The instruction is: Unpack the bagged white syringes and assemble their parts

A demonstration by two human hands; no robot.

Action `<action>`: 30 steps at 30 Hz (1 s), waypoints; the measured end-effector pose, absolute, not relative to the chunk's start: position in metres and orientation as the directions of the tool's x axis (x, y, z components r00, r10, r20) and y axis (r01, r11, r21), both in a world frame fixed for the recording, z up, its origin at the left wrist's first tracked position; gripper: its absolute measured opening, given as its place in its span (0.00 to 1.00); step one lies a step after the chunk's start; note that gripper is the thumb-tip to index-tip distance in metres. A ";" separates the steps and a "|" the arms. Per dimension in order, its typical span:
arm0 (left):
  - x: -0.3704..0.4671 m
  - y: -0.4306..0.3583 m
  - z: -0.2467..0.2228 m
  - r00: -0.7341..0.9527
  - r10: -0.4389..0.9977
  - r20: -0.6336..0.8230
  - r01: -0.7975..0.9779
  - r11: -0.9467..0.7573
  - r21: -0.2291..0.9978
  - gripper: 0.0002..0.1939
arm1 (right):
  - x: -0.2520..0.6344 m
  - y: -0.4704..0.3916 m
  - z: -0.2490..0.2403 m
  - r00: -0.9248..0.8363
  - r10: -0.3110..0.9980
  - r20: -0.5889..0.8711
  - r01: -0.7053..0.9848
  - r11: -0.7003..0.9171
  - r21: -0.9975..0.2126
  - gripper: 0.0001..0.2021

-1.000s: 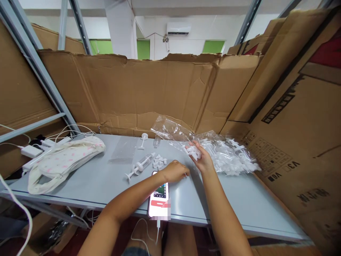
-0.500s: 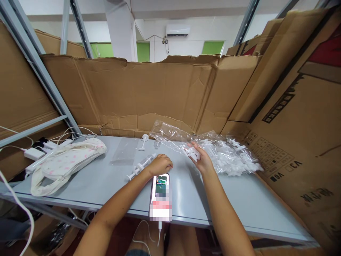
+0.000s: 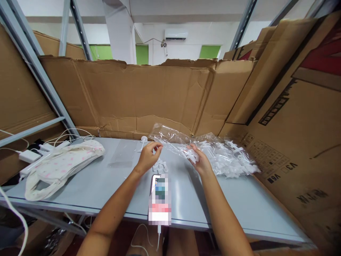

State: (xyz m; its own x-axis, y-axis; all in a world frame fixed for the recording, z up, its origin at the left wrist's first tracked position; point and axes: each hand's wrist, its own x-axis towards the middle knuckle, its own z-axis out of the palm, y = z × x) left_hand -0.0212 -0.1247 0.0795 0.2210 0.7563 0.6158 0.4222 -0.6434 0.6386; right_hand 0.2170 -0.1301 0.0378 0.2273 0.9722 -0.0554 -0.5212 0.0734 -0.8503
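- White parts point(image 3: 191, 155) are cupped in the right hand point(image 3: 204, 164); more are heaped on the bench point(image 3: 186, 206).
- Judged light, stiff, slick; best pinched by edges.
- Left hand point(image 3: 146, 157): fingertips near together, grip cannot be told.

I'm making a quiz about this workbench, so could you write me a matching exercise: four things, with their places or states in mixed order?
1. Phone
2. Air conditioner
3. Spotted cloth bag
4. Right hand

A. High on the far wall
B. Holding small white plastic pieces
C. Toward the left end of the table
D. Near the table's front edge, white cable attached

Pairs: 1-D; 2-A; 3-C; 4-B
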 end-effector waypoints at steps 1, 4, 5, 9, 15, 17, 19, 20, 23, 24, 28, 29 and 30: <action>-0.023 -0.123 0.084 0.151 0.765 0.627 0.374 -0.631 0.680 0.11 | 0.216 -0.131 0.039 0.222 0.974 -0.055 -0.523 0.071 -0.850 0.11; -0.027 -0.113 0.091 0.056 0.817 0.574 0.254 -0.568 0.783 0.16 | 0.212 -0.135 0.043 0.190 0.981 -0.037 -0.511 0.066 -0.857 0.12; -0.028 -0.109 0.091 0.038 0.836 0.548 0.237 -0.540 0.808 0.18 | 0.211 -0.136 0.044 0.176 0.984 -0.024 -0.501 0.069 -0.863 0.12; -0.031 -0.096 0.086 -0.046 0.873 0.485 0.208 -0.467 0.860 0.22 | 0.211 -0.137 0.042 0.108 0.992 0.058 -0.461 0.102 -0.882 0.14; -0.042 -0.104 0.083 0.295 0.922 0.250 0.007 -0.264 0.965 0.22 | 0.212 -0.136 0.037 0.006 0.995 0.100 -0.427 0.093 -0.899 0.18; -0.048 -0.107 0.084 0.444 0.878 0.181 -0.024 -0.191 0.981 0.22 | 0.212 -0.136 0.037 -0.023 0.995 0.102 -0.415 0.083 -0.906 0.18; -0.051 -0.109 0.083 0.518 0.841 0.153 -0.041 -0.154 0.987 0.21 | 0.212 -0.136 0.036 -0.056 0.993 0.107 -0.412 0.075 -0.908 0.19; -0.052 -0.109 0.083 0.518 0.841 0.159 -0.053 -0.154 0.987 0.21 | 0.213 -0.136 0.036 -0.073 0.991 0.112 -0.419 0.072 -0.905 0.20; -0.050 -0.106 0.078 0.433 0.871 0.231 -0.116 -0.201 0.973 0.23 | 0.216 -0.135 0.035 -0.120 0.984 0.133 -0.485 0.059 -0.872 0.24; -0.049 -0.104 0.076 0.408 0.877 0.254 -0.142 -0.214 0.967 0.23 | 0.218 -0.134 0.035 -0.130 0.982 0.137 -0.516 0.051 -0.855 0.26; -0.041 -0.102 0.069 0.360 0.888 0.285 -0.261 -0.197 0.945 0.24 | 0.218 -0.134 0.035 -0.070 0.978 0.195 -0.639 0.106 -0.762 0.26; -0.038 -0.102 0.067 0.358 0.891 0.281 -0.292 -0.179 0.940 0.24 | 0.217 -0.134 0.036 -0.041 0.974 0.221 -0.664 0.139 -0.735 0.25; -0.035 -0.103 0.065 0.359 0.893 0.272 -0.323 -0.154 0.934 0.23 | 0.215 -0.134 0.036 -0.014 0.969 0.245 -0.685 0.170 -0.708 0.24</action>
